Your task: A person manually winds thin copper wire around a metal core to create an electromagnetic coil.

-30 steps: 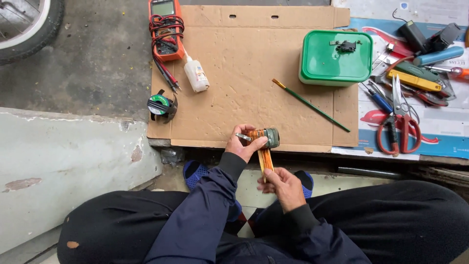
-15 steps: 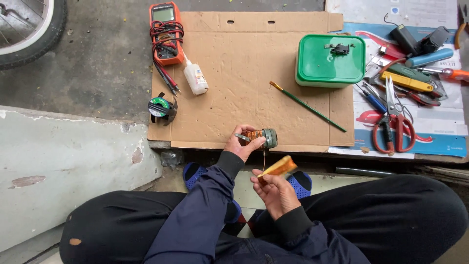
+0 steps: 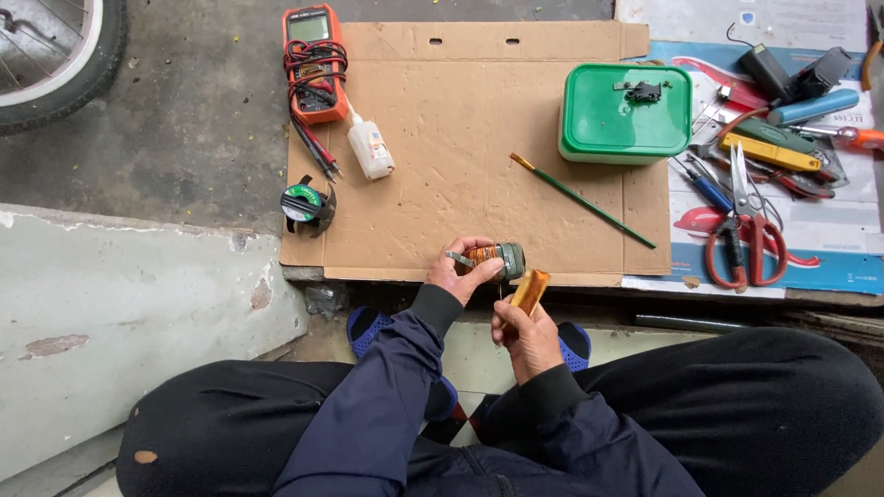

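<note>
A matt, creased cardboard sheet lies on rough grey concrete floor. The green box is glossy plastic (smooth lid), the scissors bright metal with red plastic handles. The small motor part shows coppery windings and dull metal.

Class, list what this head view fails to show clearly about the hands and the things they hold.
- Small motor: its near side is hidden by the left hand.
- Orange strip: its lower end is covered by the right hand; its material is too small to tell.
- Any thin wire between them: too fine to confirm.
- Bicycle wheel: cut off by the frame's corner.
</note>
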